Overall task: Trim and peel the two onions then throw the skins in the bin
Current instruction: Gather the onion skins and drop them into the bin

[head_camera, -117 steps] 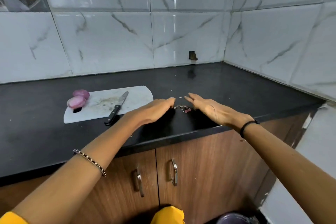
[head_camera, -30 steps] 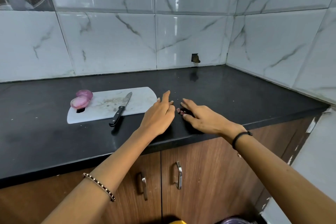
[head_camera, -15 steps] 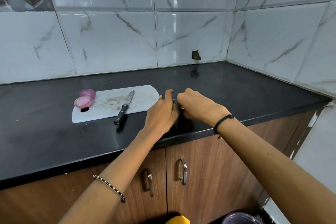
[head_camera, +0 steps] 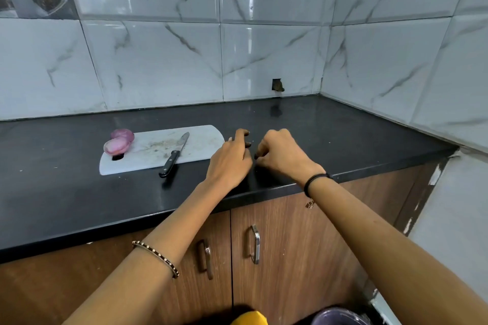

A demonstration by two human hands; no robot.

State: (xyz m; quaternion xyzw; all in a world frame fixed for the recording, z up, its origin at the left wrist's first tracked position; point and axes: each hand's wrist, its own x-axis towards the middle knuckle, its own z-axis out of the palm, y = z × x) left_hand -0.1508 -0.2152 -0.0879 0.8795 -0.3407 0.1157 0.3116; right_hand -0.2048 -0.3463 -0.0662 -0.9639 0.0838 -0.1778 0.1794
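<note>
Left hand (head_camera: 229,158) lying flat on black stone table (head_camera: 343,134), fingers relaxed, likely serving as barrier. Right hand (head_camera: 280,154) curling, fingers bunched, contents hidden; likely gathering skins. Two peeled purple onions (head_camera: 118,141) sitting at white plastic cutting board's (head_camera: 200,140) far-left corner.

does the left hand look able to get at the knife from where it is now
Probably yes. The knife lies at the front edge of the cutting board, handle toward the person, just left of the left hand, with only bare counter between them.
</note>
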